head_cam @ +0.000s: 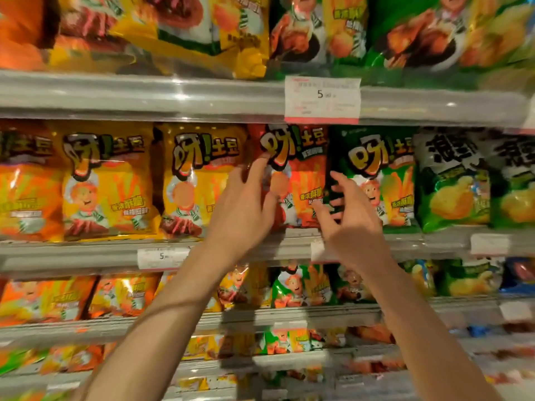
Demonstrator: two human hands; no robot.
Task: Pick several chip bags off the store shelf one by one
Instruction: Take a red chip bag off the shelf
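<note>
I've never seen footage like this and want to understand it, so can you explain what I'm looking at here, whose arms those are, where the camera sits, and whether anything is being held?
There is no machine here. It is a single picture from a wide-angle camera worn on a person's head, looking forward at store shelves, so the two bare arms rising from the bottom belong to the wearer.

The grey shelf at hand height carries a row of glossy chip bags standing upright: yellow ones on the left, a red-orange chip bag in the middle, a dark green chip bag beside it. White price tags hang on the shelf edges.

The left hand has its fingers on the red-orange bag's left edge. The right hand reaches with spread fingers at the seam between the red-orange and green bags. Nothing has been lifted off yet.
</note>
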